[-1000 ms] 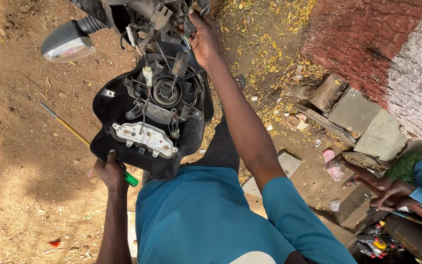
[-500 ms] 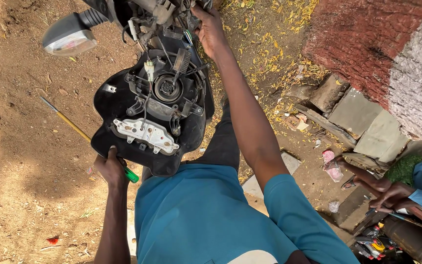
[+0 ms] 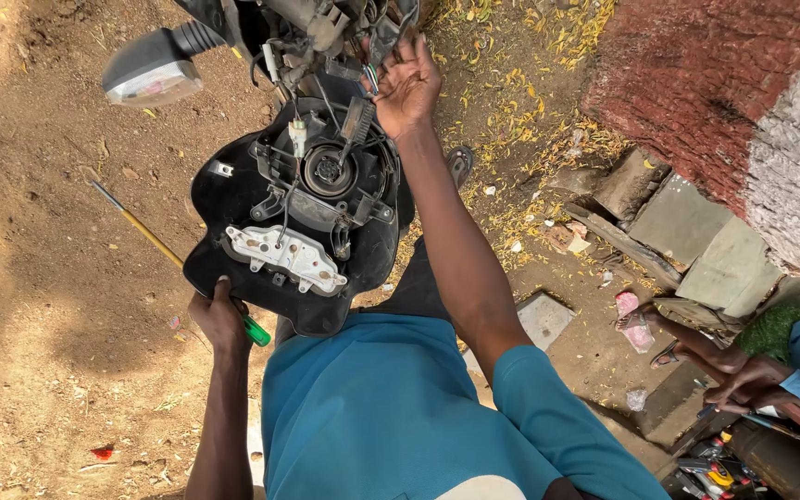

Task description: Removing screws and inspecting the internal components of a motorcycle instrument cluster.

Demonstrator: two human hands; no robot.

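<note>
A black headlight housing (image 3: pixel 363 268) of a motorbike hangs face down in front of me, its back side showing a round bulb socket, wires and a whitish bracket. My left hand (image 3: pixel 219 319) grips its lower edge together with a screwdriver (image 3: pixel 141 230) that has a long yellow shaft and a green handle. My right hand (image 3: pixel 406 88) is raised to the wiring bundle (image 3: pixel 363 37) above the housing, with its fingers curled around wires and a small connector. A turn indicator (image 3: pixel 155 69) with a clear lens sticks out at the upper left.
Bare dirt ground lies to the left, with yellow leaves at the top. Flat stones (image 3: pixel 696 241) and a red-painted trunk (image 3: pixel 696 74) stand on the right. Another person's hand (image 3: pixel 743 375) with a blue sleeve reaches in at the lower right, above several tools (image 3: pixel 715 472).
The housing has swung slightly and sits a little lower right in view. Both hands keep the same holds.
</note>
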